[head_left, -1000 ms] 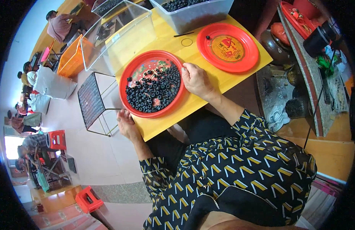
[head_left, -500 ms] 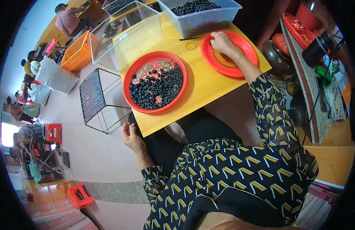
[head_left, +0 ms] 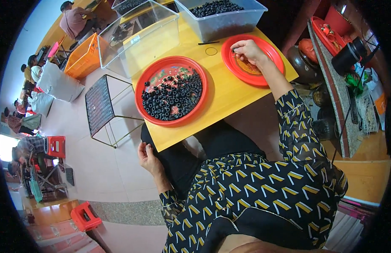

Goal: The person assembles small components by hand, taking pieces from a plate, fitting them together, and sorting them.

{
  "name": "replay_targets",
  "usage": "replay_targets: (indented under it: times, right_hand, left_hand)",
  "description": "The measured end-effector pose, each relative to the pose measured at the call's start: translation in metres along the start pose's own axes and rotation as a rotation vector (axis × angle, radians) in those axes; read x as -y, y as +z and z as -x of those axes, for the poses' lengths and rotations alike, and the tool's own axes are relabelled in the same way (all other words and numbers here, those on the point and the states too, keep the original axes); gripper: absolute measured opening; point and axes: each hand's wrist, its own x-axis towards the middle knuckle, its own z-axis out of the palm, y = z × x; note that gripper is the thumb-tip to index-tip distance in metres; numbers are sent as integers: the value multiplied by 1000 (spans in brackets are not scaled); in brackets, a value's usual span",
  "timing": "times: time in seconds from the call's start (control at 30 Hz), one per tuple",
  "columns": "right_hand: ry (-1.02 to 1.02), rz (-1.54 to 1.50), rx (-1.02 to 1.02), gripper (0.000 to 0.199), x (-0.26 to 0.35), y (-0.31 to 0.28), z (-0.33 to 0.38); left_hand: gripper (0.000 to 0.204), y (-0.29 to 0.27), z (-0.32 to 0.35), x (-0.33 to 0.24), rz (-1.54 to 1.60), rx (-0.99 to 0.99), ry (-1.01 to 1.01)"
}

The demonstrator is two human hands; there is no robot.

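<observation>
My right hand point(head_left: 251, 52) hovers over a red plate point(head_left: 276, 67) at the right of the yellow table, its fingertips pinched around a small dark piece, too small to make out. Orange-brown material point(head_left: 247, 66) lies in the middle of that plate. Just off the table's near left corner is my left hand point(head_left: 150, 162), fingers curled together beside my thigh; whatever they hold, if anything, is hidden. Left on the table sits a round red tray point(head_left: 172, 122) with many small black ring-shaped parts point(head_left: 170, 99) spread in it, some of its patterned bottom showing.
A clear bin point(head_left: 223, 26) of black parts stands at the table's far edge. To its left is another clear bin point(head_left: 155, 40). A wire-legged stool point(head_left: 99, 103), an orange crate point(head_left: 82, 59) and white sacks point(head_left: 59, 82) are on the left. A stone-topped counter point(head_left: 330, 80) borders the right.
My right hand has shifted slightly right and toward me over the red plate, and its fingertips now show. My left hand has dropped a little toward me beside the table corner.
</observation>
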Motion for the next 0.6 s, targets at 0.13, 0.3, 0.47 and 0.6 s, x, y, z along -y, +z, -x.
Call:
replay_targets:
  times: [0.13, 0.3, 0.47, 0.6]
  right_hand:
    - [24, -205, 61, 14, -6, -5, 11]
    - [58, -344, 143, 15, -6, -4, 17]
    - [48, -421, 173, 17, -6, -6, 25]
    - [-29, -393, 263, 19, -2, 1, 35]
  left_hand:
    - [25, 5, -3, 2, -10, 11, -10]
    - [25, 9, -5, 3, 21, 24, -37]
    - [26, 12, -6, 7, -13, 36, -21]
    - [26, 11, -1, 0, -54, 43, 10]
